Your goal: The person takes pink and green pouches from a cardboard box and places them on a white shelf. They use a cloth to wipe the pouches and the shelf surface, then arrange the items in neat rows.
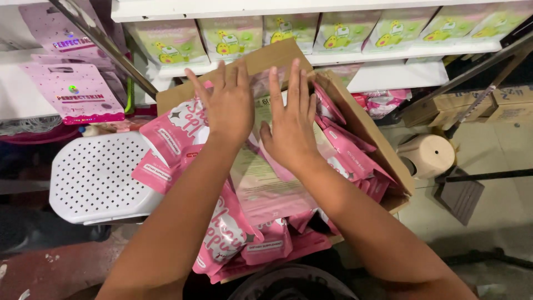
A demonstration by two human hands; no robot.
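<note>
Left hand [226, 105] and right hand [291, 125] lie flat, fingers spread (gripping nothing), on pink pouches [266, 183] in a cardboard box [355, 116]

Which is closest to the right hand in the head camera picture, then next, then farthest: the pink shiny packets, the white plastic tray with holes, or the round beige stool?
From the right hand:
1. Pink shiny packets, directly beneath it in the cardboard box.
2. Round beige stool, on the floor to its right.
3. White plastic tray with holes, far left, beyond the left hand.
</note>
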